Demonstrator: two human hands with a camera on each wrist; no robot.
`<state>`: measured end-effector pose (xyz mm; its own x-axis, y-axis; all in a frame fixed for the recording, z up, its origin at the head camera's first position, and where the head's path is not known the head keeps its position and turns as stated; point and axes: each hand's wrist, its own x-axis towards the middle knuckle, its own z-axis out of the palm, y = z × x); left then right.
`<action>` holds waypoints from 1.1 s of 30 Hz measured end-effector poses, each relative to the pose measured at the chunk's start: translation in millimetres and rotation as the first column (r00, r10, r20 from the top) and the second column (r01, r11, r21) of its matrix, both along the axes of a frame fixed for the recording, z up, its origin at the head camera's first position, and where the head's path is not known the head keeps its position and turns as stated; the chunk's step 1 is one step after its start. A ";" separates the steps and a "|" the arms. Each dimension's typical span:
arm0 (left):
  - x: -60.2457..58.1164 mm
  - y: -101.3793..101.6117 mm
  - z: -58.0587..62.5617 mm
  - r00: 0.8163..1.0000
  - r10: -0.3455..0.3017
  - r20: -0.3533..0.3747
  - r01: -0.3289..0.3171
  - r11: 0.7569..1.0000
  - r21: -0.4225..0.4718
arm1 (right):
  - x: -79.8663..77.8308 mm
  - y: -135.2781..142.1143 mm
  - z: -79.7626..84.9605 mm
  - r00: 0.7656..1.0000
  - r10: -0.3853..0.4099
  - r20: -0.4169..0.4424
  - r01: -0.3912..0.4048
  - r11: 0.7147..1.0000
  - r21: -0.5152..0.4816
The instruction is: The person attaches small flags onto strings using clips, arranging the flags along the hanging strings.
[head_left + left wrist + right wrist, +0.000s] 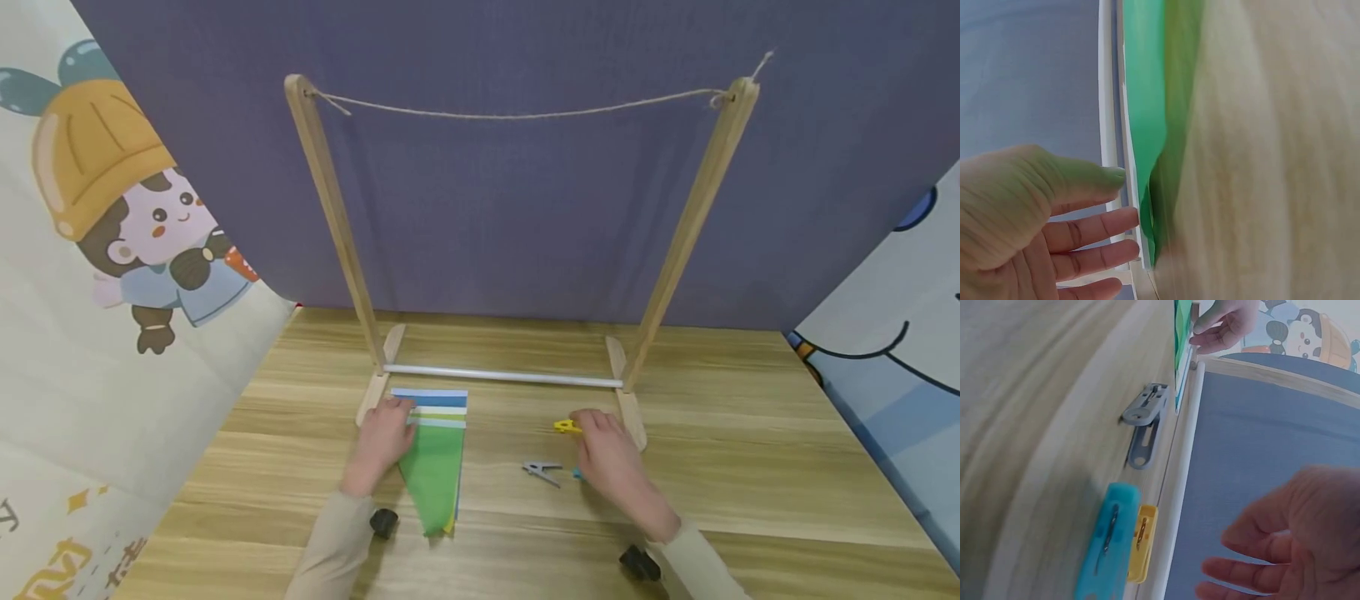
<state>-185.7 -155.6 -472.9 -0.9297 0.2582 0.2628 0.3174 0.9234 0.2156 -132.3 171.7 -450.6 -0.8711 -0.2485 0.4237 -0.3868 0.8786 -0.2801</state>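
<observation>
In the head view, a stack of pennants (435, 475) is laid before the left end of the white rod (502, 376) beside the left hand (386, 437), and a yellow clothespin (566, 426) is seen before its right end at the right hand (611, 454). In the left wrist view, thumb and fingers are parted with nothing clamped between; the pennants are judged light and limp, best taken by the pale bands nearest the white rod. In the right wrist view, the fingers are likewise parted and empty, with a turquoise clothespin (1107, 540), judged light and stiff, best pinched at its handles.
</observation>
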 end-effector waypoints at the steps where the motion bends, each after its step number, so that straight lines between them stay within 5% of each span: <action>1: -0.4 -0.4 -0.3 1.000 0.000 0.010 0.000 1.000 0.000 | 1.3 0.9 -0.4 1.000 -0.001 0.007 0.001 1.000 0.010; 14: -3.0 -4.5 1.3 0.994 0.013 0.111 -0.014 1.000 0.007 | 11.9 15.8 -3.3 0.954 -0.046 0.296 0.019 0.995 0.094; 25: -4.2 -9.5 0.5 0.997 -0.015 0.073 0.015 1.000 -0.006 | 12.4 22.9 -9.0 0.936 -0.037 0.350 -0.001 0.994 0.107; 33: 0.2 -17.6 7.7 0.992 -0.082 0.095 0.063 0.981 0.186 | 10.9 27.1 -8.9 0.914 -0.034 0.404 0.007 0.998 0.069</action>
<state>-185.5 -173.1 -465.3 -0.9345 0.2824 0.2165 0.3498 0.8410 0.4129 -121.4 198.8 -459.5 -0.9698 -0.2433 0.0169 -0.2336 0.9067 -0.3513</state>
